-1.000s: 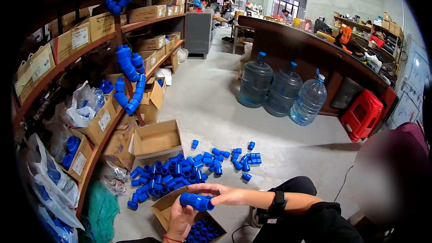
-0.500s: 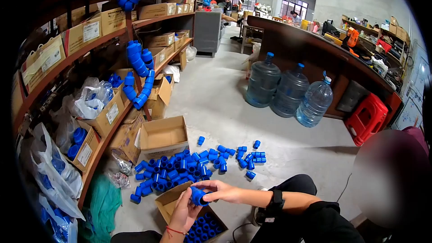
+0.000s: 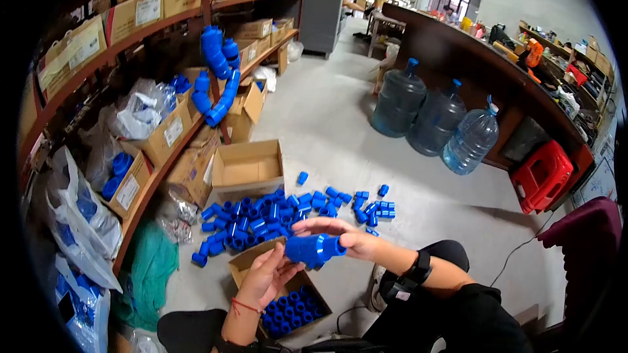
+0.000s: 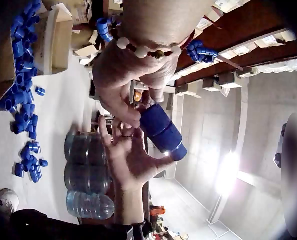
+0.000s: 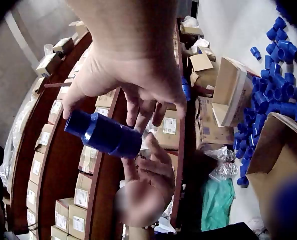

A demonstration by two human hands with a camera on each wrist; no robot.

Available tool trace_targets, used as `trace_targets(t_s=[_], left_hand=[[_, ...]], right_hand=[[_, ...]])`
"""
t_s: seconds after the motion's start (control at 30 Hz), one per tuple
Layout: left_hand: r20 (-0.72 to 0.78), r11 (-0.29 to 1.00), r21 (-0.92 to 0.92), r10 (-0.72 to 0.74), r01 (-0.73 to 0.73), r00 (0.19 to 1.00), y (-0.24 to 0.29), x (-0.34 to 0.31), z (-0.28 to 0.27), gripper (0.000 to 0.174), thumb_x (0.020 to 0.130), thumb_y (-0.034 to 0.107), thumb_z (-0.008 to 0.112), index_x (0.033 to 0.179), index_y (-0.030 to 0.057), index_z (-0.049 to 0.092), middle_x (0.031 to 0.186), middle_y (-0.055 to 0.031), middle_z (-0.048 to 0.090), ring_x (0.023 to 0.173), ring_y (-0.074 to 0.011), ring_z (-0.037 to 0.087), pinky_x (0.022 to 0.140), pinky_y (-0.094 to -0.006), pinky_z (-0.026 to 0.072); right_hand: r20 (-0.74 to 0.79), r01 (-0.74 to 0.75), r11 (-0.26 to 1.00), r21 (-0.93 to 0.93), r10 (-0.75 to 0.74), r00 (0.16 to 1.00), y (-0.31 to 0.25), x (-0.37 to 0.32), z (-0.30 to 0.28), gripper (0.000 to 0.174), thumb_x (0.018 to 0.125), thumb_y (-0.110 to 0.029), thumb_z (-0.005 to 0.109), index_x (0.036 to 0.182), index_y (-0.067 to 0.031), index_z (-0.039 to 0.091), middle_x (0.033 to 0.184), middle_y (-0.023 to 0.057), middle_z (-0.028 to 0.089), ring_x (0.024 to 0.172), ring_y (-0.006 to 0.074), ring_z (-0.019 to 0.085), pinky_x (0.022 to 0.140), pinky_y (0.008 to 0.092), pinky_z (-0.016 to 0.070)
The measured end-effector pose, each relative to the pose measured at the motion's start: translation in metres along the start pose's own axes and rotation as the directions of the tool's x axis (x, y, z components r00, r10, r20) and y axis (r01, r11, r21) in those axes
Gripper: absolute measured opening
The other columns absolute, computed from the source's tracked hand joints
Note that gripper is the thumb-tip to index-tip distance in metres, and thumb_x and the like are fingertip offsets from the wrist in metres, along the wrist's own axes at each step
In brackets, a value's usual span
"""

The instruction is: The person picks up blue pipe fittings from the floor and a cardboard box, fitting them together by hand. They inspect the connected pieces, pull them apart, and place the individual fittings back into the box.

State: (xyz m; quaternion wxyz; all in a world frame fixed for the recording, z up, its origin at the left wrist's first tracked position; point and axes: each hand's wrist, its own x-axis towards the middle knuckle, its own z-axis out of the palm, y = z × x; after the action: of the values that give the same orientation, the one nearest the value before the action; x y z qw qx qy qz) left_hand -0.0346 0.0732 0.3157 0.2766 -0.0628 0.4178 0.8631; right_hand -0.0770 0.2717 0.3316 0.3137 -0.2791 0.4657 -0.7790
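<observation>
Both hands hold a blue plastic pipe fitting (image 3: 306, 248) above a small carton (image 3: 243, 267). My left hand (image 3: 263, 278) pinches its wide end between thumb and fingers. At the narrower end, the thumb of my right hand (image 3: 361, 243) presses while its other fingers reach along the far side. The right wrist view shows the stepped fitting (image 5: 108, 134) lying slantwise, with the left hand (image 5: 151, 172) at its wide end. Inside the carton, several blue fittings (image 3: 288, 312) stand in rows with their openings up.
Beyond the carton, a heap of loose blue fittings (image 3: 252, 222) spreads over the floor before an open cardboard box (image 3: 247, 189). Shelves with cartons (image 3: 134, 19) run along the left. Large water bottles (image 3: 399, 101) and a red stool (image 3: 543, 176) stand at the right.
The fitting swung its narrow end towards me, then back to lie sideways, pointing right. Both hands shifted their hold slightly. The head view has tilted down and turned left.
</observation>
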Motion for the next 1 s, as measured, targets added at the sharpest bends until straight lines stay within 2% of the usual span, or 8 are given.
trace_targets(t_s=[0.13,0.3,0.37,0.43,0.5,0.63,0.8,1.0], left_hand=[[0.128,0.999,0.021,0.035,-0.038,0.991,0.0,-0.002,-0.003,0.04,0.078,0.031,0.055,0.103,-0.0002,0.05,0.092,-0.007,0.057,0.081,-0.0131,0.056,0.074,-0.0211,0.0461],[0.203,0.991,-0.092,0.114,-0.097,0.972,-0.003,0.003,-0.01,0.037,0.074,0.021,0.062,0.103,0.0011,0.05,0.091,-0.0061,0.056,0.08,-0.0105,0.056,0.072,-0.018,0.047],[0.131,0.985,-0.088,0.157,-0.147,0.979,-0.004,0.004,-0.01,0.036,0.073,0.015,0.062,0.104,0.0024,0.05,0.093,-0.0054,0.056,0.083,-0.0106,0.055,0.074,-0.0191,0.0464],[0.085,0.978,-0.063,0.202,-0.197,0.976,-0.004,0.006,-0.008,0.035,0.073,0.01,0.062,0.105,0.0034,0.049,0.094,-0.0048,0.055,0.086,-0.0106,0.054,0.076,-0.0201,0.0456],[0.066,0.969,-0.016,0.247,-0.247,0.967,-0.004,0.006,-0.006,0.036,0.073,0.006,0.061,0.106,0.0043,0.048,0.096,-0.0042,0.054,0.088,-0.0108,0.053,0.077,-0.021,0.0447],[-0.006,0.968,-0.031,0.25,-0.25,0.968,-0.008,0.009,-0.005,0.039,0.072,0.008,0.062,0.106,0.0017,0.045,0.098,-0.0083,0.053,0.086,-0.016,0.056,0.073,-0.0192,0.0485],[-0.039,0.971,-0.071,0.224,-0.227,0.974,-0.003,0.008,-0.002,0.036,0.072,0.007,0.062,0.104,0.0027,0.046,0.096,-0.0053,0.053,0.087,-0.0131,0.054,0.078,-0.0216,0.0445],[-0.016,0.858,0.216,0.48,-0.465,0.877,-0.002,0.006,0.001,0.042,0.067,0.001,0.066,0.104,0.0037,0.046,0.095,-0.0062,0.053,0.085,-0.0132,0.054,0.076,-0.0236,0.044]], right_hand=[[0.031,-0.067,0.997,-0.035,0.068,0.997,-0.005,0.001,0.001,0.099,0.055,-0.061,0.063,0.123,0.0026,0.028,0.119,0.0171,0.039,0.112,0.0243,0.038,0.093,0.0344,0.032],[-0.05,0.06,0.997,-0.05,-0.063,0.997,-0.003,-0.002,-0.007,0.074,0.068,-0.049,0.059,0.12,-0.0017,0.036,0.115,0.0084,0.043,0.106,0.017,0.041,0.093,0.0315,0.0292],[-0.152,0.105,0.993,-0.047,-0.111,0.982,-0.003,-0.004,-0.016,0.057,0.075,-0.035,0.059,0.118,-0.004,0.039,0.109,0.0047,0.045,0.098,0.0118,0.045,0.085,0.0262,0.0359],[-0.328,0.046,0.996,0.077,-0.018,0.944,-0.01,-0.008,-0.014,0.026,0.08,-0.011,0.054,0.105,-0.0048,0.05,0.085,0.0003,0.052,0.069,0.0033,0.05,0.053,0.0145,0.0405],[-0.35,0.022,0.999,-0.026,-0.029,0.936,-0.017,-0.011,-0.017,0.018,0.08,-0.013,0.054,0.096,-0.0039,0.055,0.071,-0.0008,0.053,0.057,0.003,0.049,0.048,0.0147,0.0399],[-0.452,-0.008,0.993,-0.116,-0.045,0.891,-0.018,-0.008,-0.012,0.017,0.08,-0.015,0.054,0.092,-0.0028,0.057,0.073,0.0012,0.056,0.058,0.0052,0.051,0.052,0.016,0.0434],[-0.383,0.001,0.969,-0.245,-0.098,0.919,-0.028,-0.005,0.0,0.033,0.076,-0.003,0.057,0.107,0.0003,0.048,0.09,0.0053,0.056,0.077,0.01,0.056,0.066,0.0231,0.0482],[-0.39,-0.04,0.905,-0.423,-0.142,0.91,-0.028,-0.007,-0.009,0.026,0.075,-0.007,0.06,0.099,0.0003,0.053,0.086,0.0058,0.059,0.072,0.008,0.055,0.063,0.021,0.0463]])
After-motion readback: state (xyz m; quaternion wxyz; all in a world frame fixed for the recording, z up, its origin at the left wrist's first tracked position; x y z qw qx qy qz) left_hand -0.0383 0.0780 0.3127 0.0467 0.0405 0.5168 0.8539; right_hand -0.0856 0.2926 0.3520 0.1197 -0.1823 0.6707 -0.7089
